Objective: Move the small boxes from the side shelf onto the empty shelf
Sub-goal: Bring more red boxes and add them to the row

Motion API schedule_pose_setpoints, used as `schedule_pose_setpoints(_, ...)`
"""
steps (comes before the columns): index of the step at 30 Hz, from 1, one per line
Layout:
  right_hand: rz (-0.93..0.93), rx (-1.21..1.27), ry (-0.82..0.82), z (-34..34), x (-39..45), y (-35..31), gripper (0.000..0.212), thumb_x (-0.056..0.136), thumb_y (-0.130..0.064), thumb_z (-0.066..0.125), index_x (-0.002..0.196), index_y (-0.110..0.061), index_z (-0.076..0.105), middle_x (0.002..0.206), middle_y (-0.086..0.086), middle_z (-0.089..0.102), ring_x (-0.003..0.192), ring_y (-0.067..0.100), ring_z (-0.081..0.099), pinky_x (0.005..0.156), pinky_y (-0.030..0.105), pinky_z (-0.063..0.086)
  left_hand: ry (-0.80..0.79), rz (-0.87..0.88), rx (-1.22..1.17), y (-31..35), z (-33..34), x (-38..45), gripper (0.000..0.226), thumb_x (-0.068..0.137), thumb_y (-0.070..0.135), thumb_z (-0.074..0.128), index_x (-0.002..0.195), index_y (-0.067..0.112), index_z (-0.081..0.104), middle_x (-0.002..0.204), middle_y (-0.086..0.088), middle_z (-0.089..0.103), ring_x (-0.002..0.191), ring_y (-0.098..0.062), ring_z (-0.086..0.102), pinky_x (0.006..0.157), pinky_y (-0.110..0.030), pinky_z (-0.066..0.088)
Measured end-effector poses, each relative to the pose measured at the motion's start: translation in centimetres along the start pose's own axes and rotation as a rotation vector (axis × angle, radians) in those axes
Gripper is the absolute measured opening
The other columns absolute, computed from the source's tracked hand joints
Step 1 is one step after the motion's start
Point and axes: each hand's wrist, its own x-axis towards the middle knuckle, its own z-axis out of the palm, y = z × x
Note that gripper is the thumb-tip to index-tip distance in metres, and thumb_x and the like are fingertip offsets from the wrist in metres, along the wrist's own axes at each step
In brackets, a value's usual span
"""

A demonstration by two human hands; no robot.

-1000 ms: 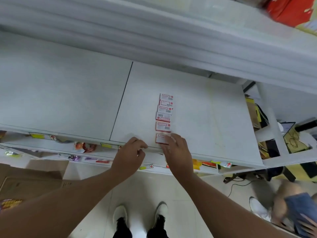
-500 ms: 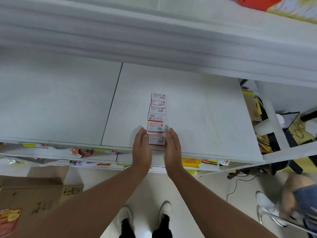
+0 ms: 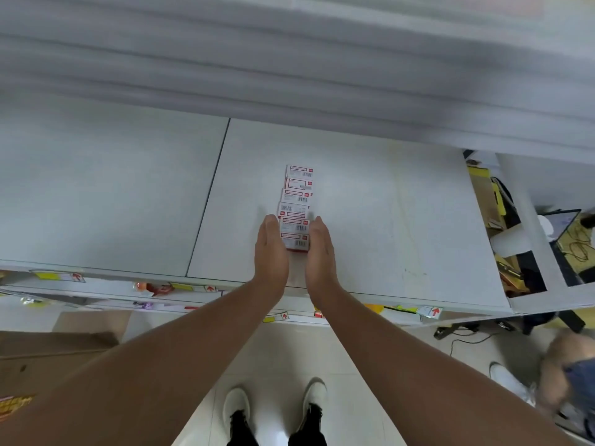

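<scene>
Several small white boxes with red trim and barcodes [image 3: 297,201] lie in a single row running front to back on the white shelf [image 3: 402,220]. My left hand [image 3: 270,252] and my right hand [image 3: 320,252] stand on edge on the shelf, palms facing each other and fingers straight. They flank the two nearest boxes, one on each side, and touch or nearly touch them. Neither hand grips a box. The near end of the row is partly hidden between my palms.
An upper shelf edge [image 3: 289,75] overhangs the back. At the right stands a side shelf unit [image 3: 521,252] with cluttered goods. A cardboard carton [image 3: 48,358] sits on the floor at the left. Another person [image 3: 566,375] crouches at the lower right.
My hands went from resting at the shelf's front edge to standing flat on either side of the row. They have slid forward along the nearest boxes.
</scene>
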Motion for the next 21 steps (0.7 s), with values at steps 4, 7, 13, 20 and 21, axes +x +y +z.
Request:
schedule_pose_setpoints(4, 0.010, -0.041, -0.028, -0.1, 2.2, -0.8, 0.040, 0.116, -0.041, 0.033, 0.141, -0.026, 0.059, 0.127, -0.005, 0.072, 0.105, -0.001, 0.069, 0.087, 0.017, 0.055, -0.023, -0.002, -0.011, 0.9, 0.6, 1.8, 0.050, 0.113, 0.047, 0.026, 0.137, 0.026, 0.064, 0.121, 0.004, 0.076, 0.108, -0.011, 0.073, 0.071, -0.008, 0.054)
schedule_pose_setpoints(7, 0.019, -0.074, -0.034, -0.1, 3.6, -1.5, 0.041, 0.115, -0.044, 0.032, 0.138, -0.027, 0.061, 0.127, -0.004, 0.072, 0.112, 0.007, 0.069, 0.085, 0.018, 0.052, -0.022, -0.036, -0.003, 1.7, 1.1, 3.0, 0.052, 0.114, 0.052, 0.024, 0.141, 0.027, 0.061, 0.125, 0.004, 0.073, 0.109, -0.008, 0.070, 0.069, -0.007, 0.049)
schedule_pose_setpoints(13, 0.032, -0.153, -0.052, -0.4, 5.1, -2.2, 0.037, 0.111, -0.047, 0.032, 0.119, -0.025, 0.061, 0.122, -0.003, 0.073, 0.110, 0.010, 0.071, 0.089, 0.028, 0.052, -0.013, -0.049, 0.024, 2.6, 1.5, 3.7, 0.034, 0.116, 0.048, 0.025, 0.126, 0.032, 0.053, 0.100, 0.023, 0.060, 0.090, 0.005, 0.057, 0.072, -0.012, 0.037)
schedule_pose_setpoints(20, 0.061, -0.218, -0.033, -2.6, 2.7, -3.6, 0.032, 0.115, -0.045, 0.031, 0.095, -0.039, 0.055, 0.096, -0.024, 0.057, 0.087, -0.004, 0.061, 0.075, 0.016, 0.044, -0.050, 0.001, 0.212, 3.0, -1.9, 2.1, 0.021, 0.116, 0.037, 0.035, 0.119, 0.029, 0.054, 0.101, 0.022, 0.056, 0.094, 0.000, 0.056, 0.079, -0.017, 0.039)
schedule_pose_setpoints(21, 0.057, -0.231, -0.038, -3.0, 2.4, -3.4, 0.031, 0.114, -0.047, 0.032, 0.096, -0.041, 0.056, 0.100, -0.025, 0.058, 0.094, -0.001, 0.060, 0.084, 0.021, 0.045, -0.051, 0.006, 0.234, 3.0, -2.5, 2.0, 0.019, 0.115, 0.037, 0.038, 0.119, 0.028, 0.054, 0.103, 0.021, 0.057, 0.098, -0.003, 0.057, 0.086, -0.021, 0.039)
